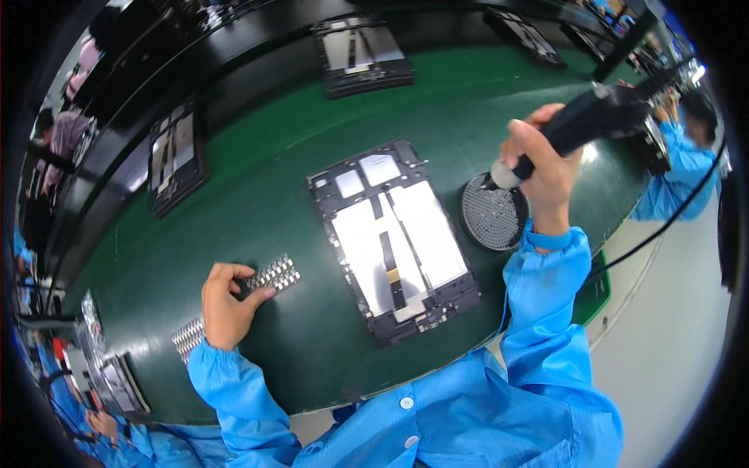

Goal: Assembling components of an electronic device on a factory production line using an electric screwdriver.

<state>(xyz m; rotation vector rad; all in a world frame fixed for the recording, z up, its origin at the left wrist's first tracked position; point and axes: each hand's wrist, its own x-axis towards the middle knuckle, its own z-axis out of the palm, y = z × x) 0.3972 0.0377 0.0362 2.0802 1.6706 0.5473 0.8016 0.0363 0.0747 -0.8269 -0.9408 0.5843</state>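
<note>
An opened tablet [398, 242] lies face down in front of me, its silver battery, dark ribbon cables and black frame showing. My left hand [227, 306] pinches the edge of a small sheet of metal pieces [278, 271] between thumb and fingers, left of the tablet. Another such sheet [188, 338] lies partly behind my left wrist. On the other side, my right hand [551, 175] grips a black electric screwdriver [601, 117], tilted with its nose pointing down. That nose is over a round dark screw tray [495, 212] with a grid of small holes; whether they touch, I cannot tell.
More opened tablets lie around the green table [257, 226]: one at the left [175, 160], a stack at the back [362, 56], one at the far right [524, 37]. The screwdriver's black cable [671, 222] hangs at right. Co-workers in blue sit at both sides.
</note>
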